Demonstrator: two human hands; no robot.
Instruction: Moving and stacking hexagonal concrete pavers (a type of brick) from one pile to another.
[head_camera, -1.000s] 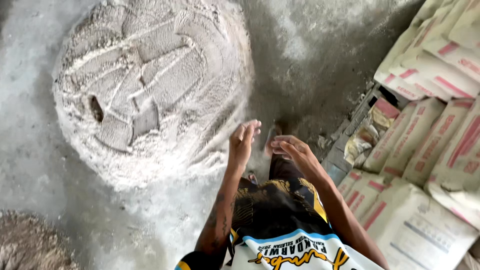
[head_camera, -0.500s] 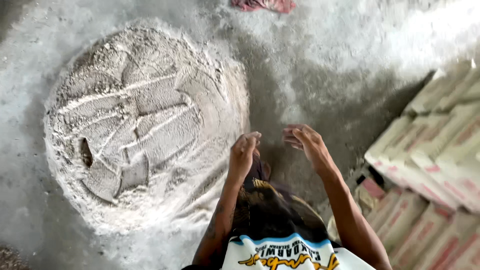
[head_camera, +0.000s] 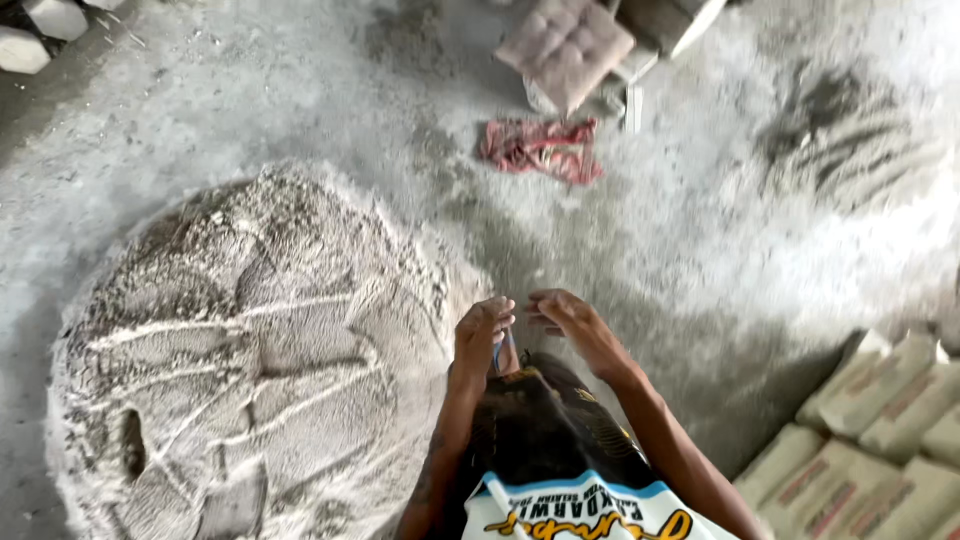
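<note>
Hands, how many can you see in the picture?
2. The left hand is by the edge of the grey powder heap; the right hand is close beside it, above the floor. No others show.

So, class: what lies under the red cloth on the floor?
The red cloth lies crumpled on the dusty grey concrete floor, which shows all round it. Whatever sits directly beneath is covered by its folds and cannot be seen.

Building site: mortar heap (head_camera: 250, 370), cement sacks (head_camera: 880, 430)
</note>
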